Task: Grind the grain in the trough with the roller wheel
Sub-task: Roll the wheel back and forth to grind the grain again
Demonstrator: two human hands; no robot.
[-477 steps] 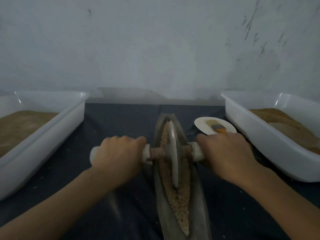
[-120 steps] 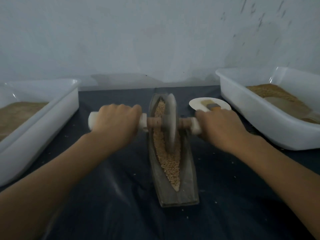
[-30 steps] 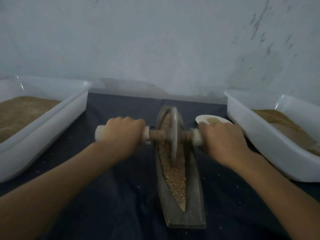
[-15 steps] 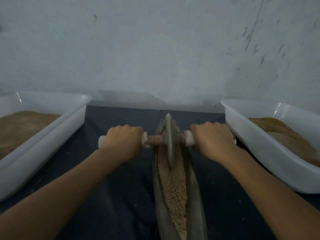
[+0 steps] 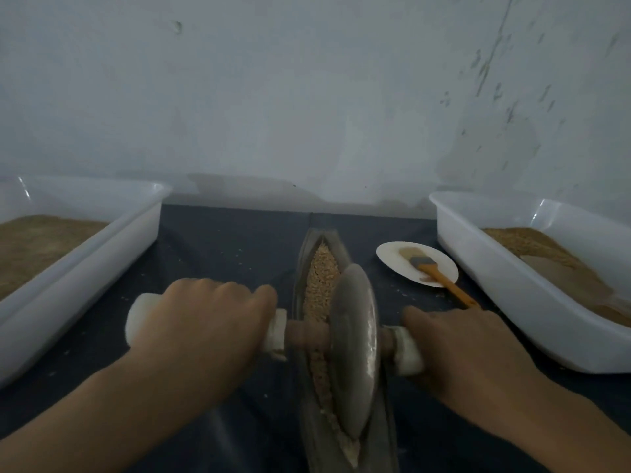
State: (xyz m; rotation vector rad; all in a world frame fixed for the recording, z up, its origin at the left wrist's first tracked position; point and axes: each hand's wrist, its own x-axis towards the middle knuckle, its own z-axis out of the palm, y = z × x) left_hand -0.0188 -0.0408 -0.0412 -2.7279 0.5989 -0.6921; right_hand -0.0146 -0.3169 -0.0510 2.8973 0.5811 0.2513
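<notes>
Grain (image 5: 321, 268) lies along the trough (image 5: 343, 250), mid table btwn both arms. Wheel (image 5: 353, 349) stands upright in the groove, edge on the grain, near end. Left hand (image 5: 201, 322) and right hand (image 5: 467, 349) each w/ fingers curled round a handle end, one per side, prob. to keep the axle level. Plate (image 5: 396, 264) w/ brush (image 5: 435, 273) parked right, clear of the stroke; tubs (image 5: 478, 268) flank.
</notes>
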